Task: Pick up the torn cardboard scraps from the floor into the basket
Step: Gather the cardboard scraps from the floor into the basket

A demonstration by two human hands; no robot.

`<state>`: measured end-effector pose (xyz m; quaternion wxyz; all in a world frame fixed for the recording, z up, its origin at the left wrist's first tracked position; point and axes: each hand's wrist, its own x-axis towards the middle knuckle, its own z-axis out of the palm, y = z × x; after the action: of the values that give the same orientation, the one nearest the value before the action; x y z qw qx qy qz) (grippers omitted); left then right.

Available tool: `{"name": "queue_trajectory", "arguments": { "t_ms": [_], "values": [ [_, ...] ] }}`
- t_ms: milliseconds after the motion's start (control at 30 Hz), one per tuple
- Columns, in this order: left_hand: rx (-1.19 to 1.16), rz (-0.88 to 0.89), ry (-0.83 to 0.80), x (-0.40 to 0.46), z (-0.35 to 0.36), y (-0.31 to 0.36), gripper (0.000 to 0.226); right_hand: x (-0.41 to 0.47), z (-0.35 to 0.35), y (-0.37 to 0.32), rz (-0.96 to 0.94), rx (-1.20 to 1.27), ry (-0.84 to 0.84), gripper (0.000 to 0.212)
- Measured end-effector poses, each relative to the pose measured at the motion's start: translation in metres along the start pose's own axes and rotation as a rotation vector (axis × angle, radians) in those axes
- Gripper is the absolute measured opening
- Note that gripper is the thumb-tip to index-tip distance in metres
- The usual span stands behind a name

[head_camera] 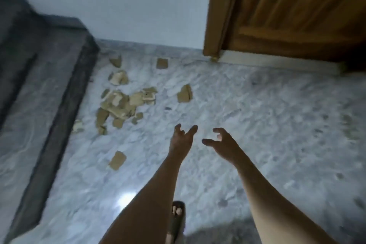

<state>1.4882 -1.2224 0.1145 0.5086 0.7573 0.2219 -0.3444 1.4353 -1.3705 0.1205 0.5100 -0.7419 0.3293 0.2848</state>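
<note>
Both hands reach forward over the marble floor (257,125), and both are empty. The left hand (181,140) has its fingers spread loosely apart; the right hand (221,142) is half curled, with a wide gap between thumb and fingers.

The scraps lie ahead and to the left of the fingers, none touching them. The main pile (120,105) sits up and left of the left fingertips, close against the dark step (59,105). A single scrap (117,160) lies left of the left wrist, nearer than the pile, its long axis running diagonally toward the pile. Another scrap (184,94) lies almost straight ahead of the left fingertips, and one more (162,63) rests near the wall.

The left hand is the nearer one to all of them, so it probably takes the first pickup. No basket is in view.
</note>
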Motion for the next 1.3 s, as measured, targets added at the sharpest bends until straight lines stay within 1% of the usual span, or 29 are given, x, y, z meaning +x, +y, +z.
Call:
{"name": "queue_trajectory", "arguments": {
  "t_ms": [100, 200, 300, 433, 467, 567, 700, 800, 900, 967, 1000, 1033, 1067, 1100, 1133, 1167, 1200, 1233, 1300],
  "values": [
    [-0.082, -0.065, 0.124, 0.029, -0.093, -0.024, 0.082, 0.028, 0.068, -0.064, -0.088, -0.19, -0.083, 0.07],
    [-0.165, -0.143, 0.207, 0.051, -0.154, -0.056, 0.083, 0.054, 0.122, -0.099, -0.143, -0.355, -0.166, 0.07],
    [-0.253, -0.221, 0.297, 0.057, -0.19, -0.088, 0.084, 0.075, 0.161, -0.115, -0.168, -0.441, -0.263, 0.073],
    [-0.298, -0.35, 0.412, 0.048, -0.217, -0.119, 0.081, 0.095, 0.179, -0.13, -0.157, -0.61, -0.417, 0.076],
    [-0.299, -0.383, 0.438, 0.05, -0.221, -0.127, 0.082, 0.103, 0.181, -0.133, -0.154, -0.644, -0.43, 0.076],
    [-0.307, -0.424, 0.48, 0.084, -0.231, -0.151, 0.088, 0.151, 0.196, -0.146, -0.166, -0.656, -0.417, 0.077],
    [-0.258, -0.423, 0.494, 0.154, -0.239, -0.199, 0.096, 0.228, 0.242, -0.144, -0.194, -0.683, -0.366, 0.075],
    [-0.119, -0.431, 0.504, 0.209, -0.246, -0.234, 0.101, 0.282, 0.291, -0.132, -0.222, -0.755, -0.38, 0.078],
    [-0.012, -0.4, 0.52, 0.267, -0.252, -0.279, 0.108, 0.341, 0.34, -0.123, -0.311, -0.863, -0.389, 0.088],
    [0.111, -0.4, 0.483, 0.303, -0.25, -0.313, 0.112, 0.379, 0.372, -0.124, -0.398, -0.912, -0.347, 0.09],
    [0.199, -0.404, 0.457, 0.319, -0.247, -0.326, 0.108, 0.398, 0.39, -0.127, -0.447, -0.933, -0.316, 0.09],
    [0.27, -0.41, 0.463, 0.332, -0.243, -0.338, 0.101, 0.416, 0.407, -0.131, -0.515, -0.958, -0.283, 0.094],
    [0.276, -0.42, 0.539, 0.343, -0.239, -0.351, 0.095, 0.434, 0.426, -0.134, -0.594, -0.986, -0.251, 0.101],
    [0.233, -0.431, 0.635, 0.351, -0.236, -0.361, 0.092, 0.45, 0.443, -0.14, -0.66, -1.023, -0.218, 0.109],
    [0.208, -0.426, 0.721, 0.356, -0.234, -0.373, 0.09, 0.464, 0.46, -0.141, -0.693, -1.044, -0.193, 0.116],
    [0.236, -0.383, 0.799, 0.362, -0.232, -0.388, 0.088, 0.474, 0.475, -0.143, -0.695, -1.059, -0.166, 0.12],
    [0.289, -0.314, 0.857, 0.369, -0.229, -0.403, 0.088, 0.48, 0.489, -0.143, -0.678, -1.083, -0.129, 0.119],
    [0.342, -0.229, 0.913, 0.373, -0.228, -0.412, 0.087, 0.479, 0.501, -0.14, -0.666, -1.127, -0.073, 0.113],
    [0.429, -0.104, 0.995, 0.379, -0.229, -0.426, 0.081, 0.468, 0.526, -0.131, -0.722, -1.226, 0.04, 0.092]
  ]
}}
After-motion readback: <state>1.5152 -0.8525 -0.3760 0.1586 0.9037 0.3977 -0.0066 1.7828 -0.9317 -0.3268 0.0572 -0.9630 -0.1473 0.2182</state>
